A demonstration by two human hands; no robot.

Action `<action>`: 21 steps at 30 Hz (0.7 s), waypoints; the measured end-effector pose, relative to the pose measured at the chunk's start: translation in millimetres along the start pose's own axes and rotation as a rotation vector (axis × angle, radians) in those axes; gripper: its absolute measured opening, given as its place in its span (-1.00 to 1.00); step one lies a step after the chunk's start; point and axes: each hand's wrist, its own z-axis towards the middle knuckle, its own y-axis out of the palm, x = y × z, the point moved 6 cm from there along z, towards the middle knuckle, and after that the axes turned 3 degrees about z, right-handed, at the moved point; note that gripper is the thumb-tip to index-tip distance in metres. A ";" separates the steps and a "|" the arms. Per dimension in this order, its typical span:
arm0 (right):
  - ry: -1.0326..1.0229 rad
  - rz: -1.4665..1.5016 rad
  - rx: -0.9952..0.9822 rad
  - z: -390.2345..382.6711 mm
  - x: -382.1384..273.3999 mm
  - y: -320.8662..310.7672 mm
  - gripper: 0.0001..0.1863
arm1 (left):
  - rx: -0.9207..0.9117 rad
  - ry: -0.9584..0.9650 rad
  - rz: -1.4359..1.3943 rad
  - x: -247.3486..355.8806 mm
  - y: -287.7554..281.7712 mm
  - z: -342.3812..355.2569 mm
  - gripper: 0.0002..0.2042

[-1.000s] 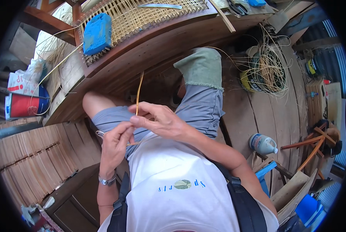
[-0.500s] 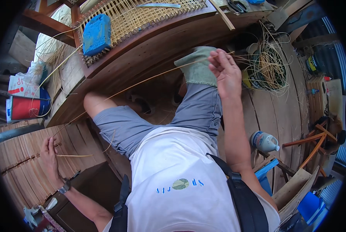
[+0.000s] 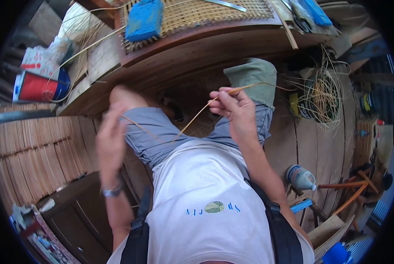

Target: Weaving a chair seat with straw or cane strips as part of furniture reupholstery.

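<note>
My right hand (image 3: 238, 112) is closed over my lap, pinching a thin golden cane strip (image 3: 196, 122) between thumb and fingers. One part of the strip slants down toward my shirt; the other curves off to the right. My left hand (image 3: 110, 141), smeared by motion, is raised beside my left thigh. Next to its fingertips runs another length of cane (image 3: 137, 125), and whether the fingers grip it cannot be made out. In front of me is a wooden frame (image 3: 197, 28) with a woven cane panel (image 3: 197, 13), a blue block (image 3: 144, 20) lying on it.
A tangled bundle of cane strips (image 3: 322, 99) sits in a container at the right. On the floor stands a white jug (image 3: 300, 177). A red and blue container (image 3: 40, 86) is at the left, above stacked wooden slats (image 3: 34, 141). A loose wooden stick (image 3: 287, 31) juts past the bench edge.
My left hand has swung up and inward from the slats to beside my thigh. My right hand has come lower and nearer, and the strip, stretched long before, now hangs shorter and bent.
</note>
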 end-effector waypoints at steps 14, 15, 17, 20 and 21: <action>-0.085 -0.032 0.174 7.5 -19.5 -64.8 -0.74 | -0.548 -0.188 -0.165 -32.6 36.3 -4.2 -0.85; -0.083 -0.030 0.173 8.6 -21.2 -69.3 -0.74 | -0.547 -0.190 -0.163 -43.1 28.5 -5.0 -0.85; -0.113 -0.026 0.208 10.7 -23.7 -77.3 -0.75 | -0.442 -0.106 0.087 -54.8 12.3 -2.4 -0.86; -0.076 -0.024 0.180 7.2 -18.5 -68.0 -0.75 | -0.263 0.022 0.452 -45.9 11.1 -1.9 -0.81; -0.074 -0.024 0.177 5.7 -15.8 -63.0 -0.75 | -0.049 0.216 0.632 -22.8 12.9 -2.9 -0.77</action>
